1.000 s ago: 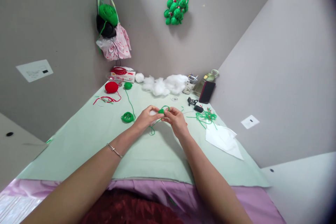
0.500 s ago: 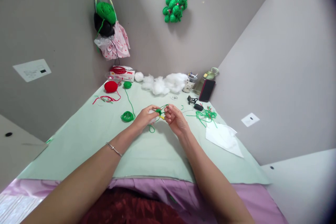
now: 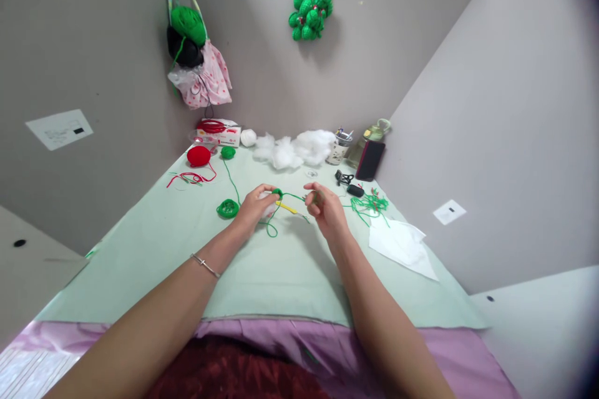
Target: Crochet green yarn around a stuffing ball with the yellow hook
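Note:
My left hand pinches a small green crocheted piece between thumb and fingers, at the middle of the table. Some white stuffing shows beneath that hand. From the piece a green strand of yarn runs taut to my right hand, whose fingers are curled on it with the index finger raised. A yellow-handled crochet hook lies on the cloth between my hands. Below my left hand hangs a loose yarn loop.
A coil of green yarn, a green ball and a red ball sit at left. White fibrefill lies along the back wall. At right are a phone, green yarn scraps and white sheets.
My right hand has moved right, away from my left, drawing the loop out into one straight strand. More of the yellow hook shows now.

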Action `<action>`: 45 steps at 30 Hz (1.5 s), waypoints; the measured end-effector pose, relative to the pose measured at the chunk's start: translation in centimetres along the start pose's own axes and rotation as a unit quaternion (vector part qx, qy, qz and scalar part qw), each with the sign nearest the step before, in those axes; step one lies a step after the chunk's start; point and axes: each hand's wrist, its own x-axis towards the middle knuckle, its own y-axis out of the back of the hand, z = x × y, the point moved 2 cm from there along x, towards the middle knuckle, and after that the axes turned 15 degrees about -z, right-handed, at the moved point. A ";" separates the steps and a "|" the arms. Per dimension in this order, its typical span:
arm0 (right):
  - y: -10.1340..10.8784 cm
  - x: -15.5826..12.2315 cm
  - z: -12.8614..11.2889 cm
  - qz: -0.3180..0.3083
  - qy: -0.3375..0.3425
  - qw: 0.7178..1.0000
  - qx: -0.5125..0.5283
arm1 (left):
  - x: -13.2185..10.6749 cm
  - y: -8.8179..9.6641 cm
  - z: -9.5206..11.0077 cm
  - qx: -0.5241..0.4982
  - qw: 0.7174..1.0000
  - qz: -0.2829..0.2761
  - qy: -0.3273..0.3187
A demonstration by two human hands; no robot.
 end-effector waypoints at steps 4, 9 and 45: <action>1.2 -0.1 -0.7 0.076 0.044 0.991 -0.097 | -0.3 -0.1 0.6 0.033 0.998 0.017 -0.042; -1.3 -1.0 -1.1 -0.012 0.058 0.986 -0.154 | -1.2 -1.1 1.7 0.083 0.989 0.026 -0.120; -2.8 -1.0 1.1 -0.111 0.023 0.906 -0.407 | -0.4 -0.4 0.1 0.223 0.972 0.009 -0.072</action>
